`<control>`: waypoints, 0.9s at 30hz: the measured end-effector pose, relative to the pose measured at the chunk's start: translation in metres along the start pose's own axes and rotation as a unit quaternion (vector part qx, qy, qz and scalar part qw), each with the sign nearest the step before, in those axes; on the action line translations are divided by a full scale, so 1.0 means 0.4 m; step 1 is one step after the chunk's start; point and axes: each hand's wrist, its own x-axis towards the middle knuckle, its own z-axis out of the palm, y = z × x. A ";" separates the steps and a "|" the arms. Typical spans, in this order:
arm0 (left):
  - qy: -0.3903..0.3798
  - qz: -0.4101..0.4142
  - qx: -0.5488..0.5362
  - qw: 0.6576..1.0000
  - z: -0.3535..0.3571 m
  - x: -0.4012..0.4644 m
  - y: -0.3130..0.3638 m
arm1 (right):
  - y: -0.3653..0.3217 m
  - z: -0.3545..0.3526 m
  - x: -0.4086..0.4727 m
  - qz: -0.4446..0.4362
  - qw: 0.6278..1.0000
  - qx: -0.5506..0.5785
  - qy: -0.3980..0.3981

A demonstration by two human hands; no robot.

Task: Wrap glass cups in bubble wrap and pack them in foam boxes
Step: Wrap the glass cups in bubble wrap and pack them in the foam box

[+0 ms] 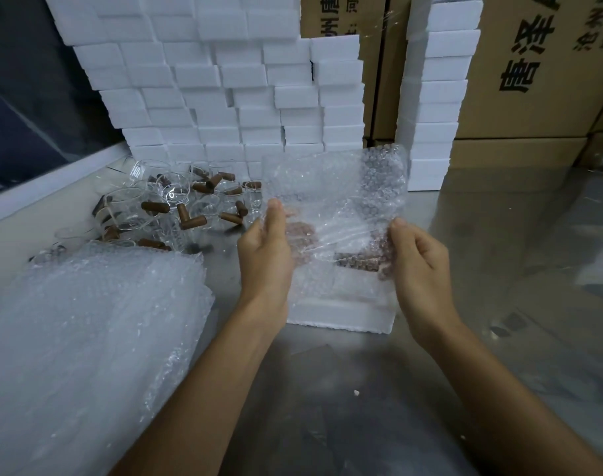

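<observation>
**Now: both hands hold a bubble wrap sheet over a foam box**

Left hand (265, 250) pinches the left edge of the bubble wrap sheet (334, 197), thumb on the near face, fingers curled behind. Right hand (417, 261) clamps the right edge the same way. Sheet is upright, above the surface (327, 407). Something brown shows blurred through its lower part; can't tell what. A white foam box (341, 309) lies on the surface right under the sheet. Glass cups (176, 204) with brown handles cluster at 10 o'clock from the hands. Bubble wrap stack (87, 338) sits at 8 o'clock. Stacked foam boxes (224, 87) form a wall at 12 o'clock; cardboard cartons (533, 80) at 1–2 o'clock.
</observation>
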 end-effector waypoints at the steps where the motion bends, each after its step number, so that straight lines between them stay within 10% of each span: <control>1: -0.002 -0.002 -0.002 1.000 -0.001 -0.001 0.001 | 0.003 -0.001 0.003 0.003 1.000 -0.001 0.010; 5: 0.001 0.000 -0.008 1.000 -0.004 -0.004 0.006 | 0.002 -0.003 0.002 -0.024 0.998 -0.033 0.047; 10: -0.002 0.014 0.002 1.000 -0.011 0.003 0.006 | -0.006 -0.020 -0.010 -0.297 0.923 -0.241 0.043; 27: -0.089 -0.037 -0.095 0.991 0.011 -0.023 0.022 | 0.005 0.011 -0.027 -0.138 0.975 -0.162 -0.058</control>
